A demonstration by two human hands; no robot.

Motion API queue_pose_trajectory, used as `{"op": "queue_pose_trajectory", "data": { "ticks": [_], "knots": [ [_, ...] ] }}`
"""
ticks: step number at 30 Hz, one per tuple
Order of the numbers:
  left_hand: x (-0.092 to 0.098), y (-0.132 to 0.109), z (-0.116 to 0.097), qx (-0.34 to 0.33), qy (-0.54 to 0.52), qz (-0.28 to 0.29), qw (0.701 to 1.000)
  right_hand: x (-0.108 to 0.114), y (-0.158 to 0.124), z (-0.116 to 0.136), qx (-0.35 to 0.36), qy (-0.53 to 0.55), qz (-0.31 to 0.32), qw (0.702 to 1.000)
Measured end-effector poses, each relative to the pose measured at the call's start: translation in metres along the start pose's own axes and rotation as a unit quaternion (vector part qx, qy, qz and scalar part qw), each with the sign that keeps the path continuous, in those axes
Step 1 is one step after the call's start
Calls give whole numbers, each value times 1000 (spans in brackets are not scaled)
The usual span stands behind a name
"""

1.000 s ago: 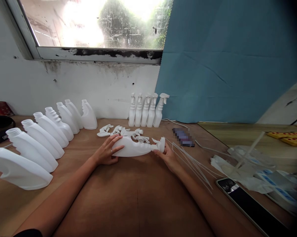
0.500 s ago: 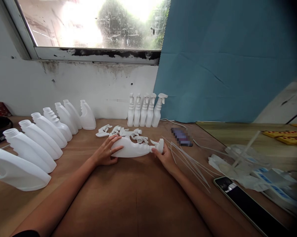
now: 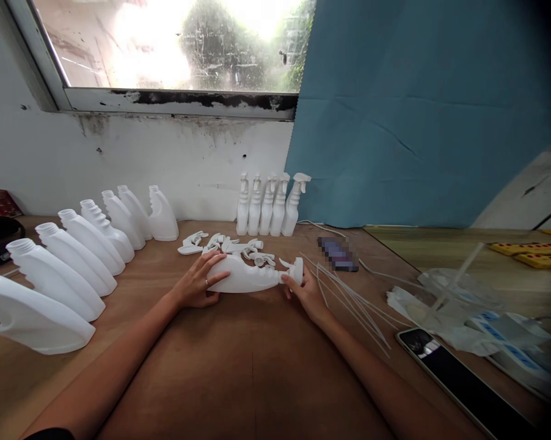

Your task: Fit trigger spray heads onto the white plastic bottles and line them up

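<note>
A white plastic spray bottle (image 3: 245,275) lies on its side above the brown table, its base to the left and its neck to the right. My left hand (image 3: 200,281), with a ring on one finger, is closed around the base end. At the neck, my right hand (image 3: 306,287) grips the white trigger sprayer head (image 3: 297,271), which sits against the bottle's mouth. How far the head is screwed on I cannot tell. Several loose trigger sprayer heads (image 3: 239,246) lie in a pile just behind the bottle.
Open white bottles (image 3: 83,244) stand in a row at left. Several bottles with sprayers (image 3: 266,211) stand by the wall. Thin white tubes (image 3: 349,299), a pixelated dark object (image 3: 338,253), a phone (image 3: 459,379) and a clear plastic cup (image 3: 459,290) lie at right.
The fingers of my right hand have shifted slightly around the sprayer head. My left hand and the bottle stay nearly in place.
</note>
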State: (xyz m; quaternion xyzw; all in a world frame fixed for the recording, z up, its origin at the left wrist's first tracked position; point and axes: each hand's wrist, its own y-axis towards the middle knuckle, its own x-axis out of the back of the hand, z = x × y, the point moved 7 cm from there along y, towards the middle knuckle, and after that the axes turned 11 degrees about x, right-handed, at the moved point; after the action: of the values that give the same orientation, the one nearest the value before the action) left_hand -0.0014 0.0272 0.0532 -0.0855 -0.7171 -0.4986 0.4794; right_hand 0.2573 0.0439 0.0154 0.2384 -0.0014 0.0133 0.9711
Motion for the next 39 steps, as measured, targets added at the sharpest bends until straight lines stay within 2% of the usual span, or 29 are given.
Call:
{"op": "queue_pose_trajectory", "data": {
  "ticks": [7,18,24,29,39],
  "knots": [
    [0,0,-1,3,0,-4,1000,2,0,-3,-3,15,-11,1000],
    [-1,0,-2,4,-1,-10,1000,12,0,-10,-13,29,-61,998],
    [-2,-1,-2,8,9,-27,1000,9,-1,-10,-37,109,-97,989],
    [-4,-1,0,21,0,-22,1000,-3,-2,-11,-88,167,-80,979],
    [-2,1,0,28,-15,-11,999,-1,-2,-5,-73,138,-56,986]
  ]
}}
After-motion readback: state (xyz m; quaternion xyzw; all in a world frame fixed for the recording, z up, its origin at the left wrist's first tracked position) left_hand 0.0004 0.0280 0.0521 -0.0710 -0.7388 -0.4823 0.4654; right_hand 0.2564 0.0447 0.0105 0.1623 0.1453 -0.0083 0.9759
